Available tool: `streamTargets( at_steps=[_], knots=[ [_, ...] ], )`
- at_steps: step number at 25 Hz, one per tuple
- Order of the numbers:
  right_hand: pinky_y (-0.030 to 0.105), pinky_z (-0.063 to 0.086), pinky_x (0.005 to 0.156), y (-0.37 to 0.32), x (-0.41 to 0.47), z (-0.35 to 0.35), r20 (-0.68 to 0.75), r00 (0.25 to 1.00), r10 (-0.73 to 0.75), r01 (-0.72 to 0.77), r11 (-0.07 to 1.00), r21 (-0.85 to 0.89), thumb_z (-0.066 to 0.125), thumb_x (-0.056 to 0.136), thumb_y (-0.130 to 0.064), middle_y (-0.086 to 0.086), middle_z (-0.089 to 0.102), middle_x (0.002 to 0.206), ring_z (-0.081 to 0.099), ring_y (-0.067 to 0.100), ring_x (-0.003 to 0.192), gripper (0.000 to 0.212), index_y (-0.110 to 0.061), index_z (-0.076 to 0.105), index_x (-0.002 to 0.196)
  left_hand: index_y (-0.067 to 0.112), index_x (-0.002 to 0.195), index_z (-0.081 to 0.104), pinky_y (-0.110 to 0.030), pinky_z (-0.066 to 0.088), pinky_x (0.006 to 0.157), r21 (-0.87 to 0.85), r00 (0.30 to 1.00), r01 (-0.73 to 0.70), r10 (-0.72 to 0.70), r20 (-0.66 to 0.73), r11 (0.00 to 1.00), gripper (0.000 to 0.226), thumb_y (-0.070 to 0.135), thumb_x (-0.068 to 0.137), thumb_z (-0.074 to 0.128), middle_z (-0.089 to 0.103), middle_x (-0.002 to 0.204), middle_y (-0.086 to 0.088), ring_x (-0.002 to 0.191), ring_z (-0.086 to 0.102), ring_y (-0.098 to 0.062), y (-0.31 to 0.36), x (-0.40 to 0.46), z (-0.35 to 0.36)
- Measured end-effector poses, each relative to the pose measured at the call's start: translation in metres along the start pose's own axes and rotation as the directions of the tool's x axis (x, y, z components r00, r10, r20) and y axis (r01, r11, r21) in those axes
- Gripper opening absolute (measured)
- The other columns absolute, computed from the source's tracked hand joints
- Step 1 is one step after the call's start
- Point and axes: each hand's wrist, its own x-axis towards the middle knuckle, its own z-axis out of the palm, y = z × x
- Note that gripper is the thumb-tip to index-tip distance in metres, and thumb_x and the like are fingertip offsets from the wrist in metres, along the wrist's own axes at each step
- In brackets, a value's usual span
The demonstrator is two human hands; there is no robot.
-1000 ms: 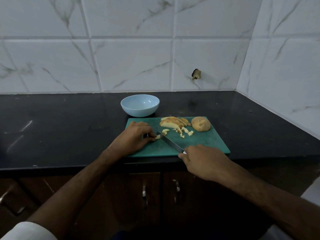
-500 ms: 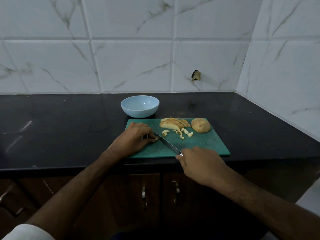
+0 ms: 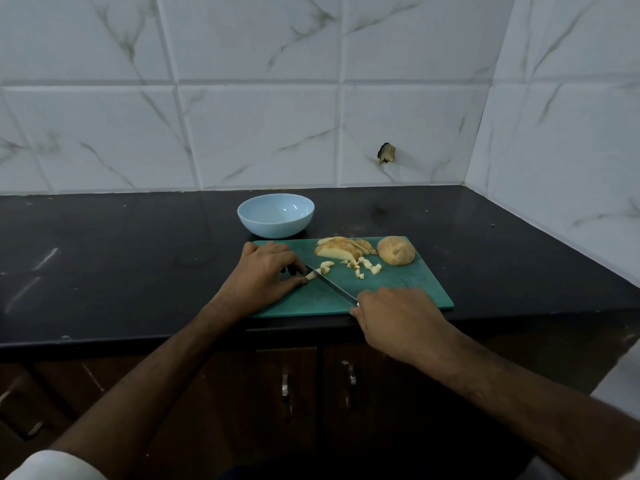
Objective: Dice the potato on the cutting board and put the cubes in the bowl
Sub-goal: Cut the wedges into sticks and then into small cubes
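Gripping the hidden handle of a knife, right hand at the near edge of the green cutting board, fingers curled round it, knuckles up. Blade running from that hand up and leftward across the board, tip reaching the left hand's fingertips. Left hand lying palm down on the board's left part, fingers bent, fingertips and thumb pinching a small pale potato strip right against the blade; how much of the strip sits under the fingers cannot be told. Just right of the left hand's fingertips, beyond the blade: a couple of cut pieces. Farther right of those, a loose scatter of potato cubes on the board, apart from both hands. Beyond the cubes, toward the board's far edge, a fanned heap of potato slices, skin side partly up. Right of the slices and well beyond the right hand, an uncut potato half, rounded side up, near the board's far right corner. Straight beyond the left hand, off the board on the black countertop, a pale blue bowl, upright, no cubes seen inside. Behind everything, white marbled wall tiles. Below the right hand, under the counter edge, dark wooden cabinet doors with metal handles.
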Motion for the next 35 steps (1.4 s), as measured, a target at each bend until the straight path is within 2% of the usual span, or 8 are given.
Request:
streamTargets(
  at_steps=[3, 8, 12, 17, 21, 27, 31, 35],
  knots=[
    [0.033, 0.034, 0.058, -0.002, 0.000, -0.001, -0.026, 1.000, -0.008, 0.005, 0.996, -0.086, 0.034, 0.109, -0.044, -0.007, 0.040, 0.073, 0.044, 0.012, 0.065, 0.031, -0.021, 0.054, 0.113, 0.036, 0.091, 0.071, -0.039, 0.036, 0.082, -0.012, 1.000, 0.000, 0.000, 0.011, 1.000, 0.009, 0.044, 0.087, 0.070, 0.055, 0.087, 0.022, 0.087, 0.052, -0.001, 0.000, 0.000, 0.000],
    [0.029, 0.032, 0.054, 0.011, 0.005, -0.017, -0.007, 0.996, 0.092, -0.090, 0.981, 0.170, 0.031, 0.107, -0.053, -0.006, 0.049, 0.074, 0.048, 0.007, 0.063, 0.041, -0.023, 0.048, 0.085, 0.038, 0.084, 0.065, -0.036, 0.032, 0.081, -0.010, 1.000, 0.005, -0.005, -0.003, 1.000, 0.014, 0.051, 0.087, 0.068, 0.051, 0.084, 0.024, 0.087, 0.048, 0.001, 0.002, 0.000, -0.002],
    [0.029, 0.027, 0.052, 0.003, -0.002, -0.016, 0.024, 0.996, 0.080, -0.083, 0.980, 0.182, 0.032, 0.107, -0.053, -0.005, 0.051, 0.072, 0.047, 0.009, 0.061, 0.045, -0.025, 0.042, 0.074, 0.038, 0.083, 0.063, -0.035, 0.032, 0.082, -0.016, 1.000, -0.002, 0.002, 0.020, 1.000, 0.017, 0.054, 0.087, 0.064, 0.054, 0.085, 0.023, 0.088, 0.049, 0.001, 0.002, 0.000, -0.002],
    [0.027, 0.031, 0.054, -0.001, -0.005, -0.003, 0.016, 0.999, 0.044, -0.045, 0.991, 0.129, 0.029, 0.108, -0.053, -0.007, 0.051, 0.074, 0.047, 0.006, 0.062, 0.039, -0.026, 0.051, 0.091, 0.038, 0.083, 0.065, -0.033, 0.031, 0.081, -0.025, 1.000, -0.004, 0.004, 0.027, 1.000, 0.015, 0.053, 0.087, 0.066, 0.054, 0.084, 0.023, 0.087, 0.050, 0.002, 0.001, 0.000, -0.002],
    [0.028, 0.036, 0.058, 0.001, -0.001, -0.001, 0.118, 0.992, 0.033, -0.062, 0.966, 0.251, 0.032, 0.108, -0.051, -0.005, 0.054, 0.078, 0.050, 0.008, 0.066, 0.039, -0.026, 0.046, 0.082, 0.036, 0.083, 0.067, -0.032, 0.029, 0.080, -0.047, 1.000, -0.009, 0.010, 0.026, 0.999, 0.019, 0.055, 0.087, 0.064, 0.055, 0.084, 0.022, 0.087, 0.052, 0.001, 0.000, 0.001, -0.001],
    [0.035, 0.050, 0.071, -0.001, 0.000, -0.006, -0.008, 1.000, -0.022, 0.022, 1.000, -0.002, 0.032, 0.109, -0.046, -0.006, 0.050, 0.081, 0.054, 0.013, 0.073, 0.036, -0.019, 0.056, 0.110, 0.039, 0.079, 0.064, -0.034, 0.032, 0.082, -0.030, 1.000, 0.018, -0.018, 0.005, 0.999, 0.017, 0.053, 0.086, 0.069, 0.052, 0.081, 0.028, 0.086, 0.051, 0.002, 0.000, -0.001, -0.001],
    [0.030, 0.039, 0.059, 0.007, 0.002, -0.011, 0.000, 1.000, 0.030, -0.030, 0.991, 0.134, 0.028, 0.108, -0.052, -0.006, 0.054, 0.078, 0.053, 0.010, 0.068, 0.041, -0.023, 0.056, 0.098, 0.039, 0.079, 0.062, -0.034, 0.031, 0.081, -0.002, 1.000, 0.020, -0.020, -0.001, 1.000, 0.018, 0.053, 0.086, 0.070, 0.052, 0.080, 0.026, 0.085, 0.051, 0.002, 0.001, -0.001, -0.002],
    [0.027, 0.035, 0.056, -0.002, -0.005, -0.004, 0.008, 1.000, -0.020, 0.019, 0.992, 0.127, 0.027, 0.108, -0.052, -0.008, 0.052, 0.077, 0.052, 0.008, 0.067, 0.038, -0.025, 0.052, 0.096, 0.038, 0.078, 0.064, -0.036, 0.034, 0.083, 0.001, 0.999, 0.039, -0.040, 0.005, 0.999, 0.018, 0.053, 0.085, 0.070, 0.052, 0.079, 0.025, 0.083, 0.050, 0.002, -0.002, -0.001, 0.000]
  ],
)
